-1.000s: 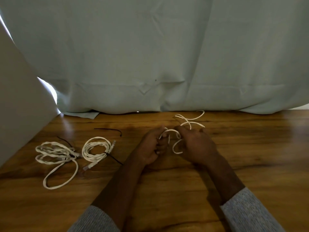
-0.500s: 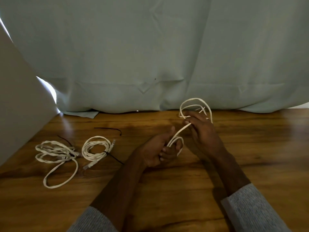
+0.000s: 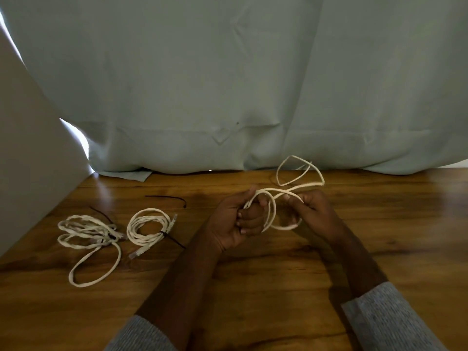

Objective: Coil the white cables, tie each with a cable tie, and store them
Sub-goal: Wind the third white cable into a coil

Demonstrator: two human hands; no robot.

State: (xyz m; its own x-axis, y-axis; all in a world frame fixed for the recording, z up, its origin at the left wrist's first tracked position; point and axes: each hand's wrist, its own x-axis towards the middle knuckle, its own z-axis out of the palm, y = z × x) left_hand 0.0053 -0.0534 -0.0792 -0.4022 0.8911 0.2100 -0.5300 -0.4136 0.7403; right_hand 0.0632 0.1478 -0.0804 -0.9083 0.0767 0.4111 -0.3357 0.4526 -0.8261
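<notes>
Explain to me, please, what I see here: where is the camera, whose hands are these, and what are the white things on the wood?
There is no machine here. A person wears one camera on the head, and it looks forward and down at their own two hands.

The left hand grips a few loops of a white cable. The right hand pinches the same cable, and a loose loop of it rises toward the pale curtain behind.

On the wooden table, to the left, lies a neat coil already bound with a dark cable tie. Further left lies a looser bundle, with one long loop trailing toward the camera. A spare tie lies behind them.
</notes>
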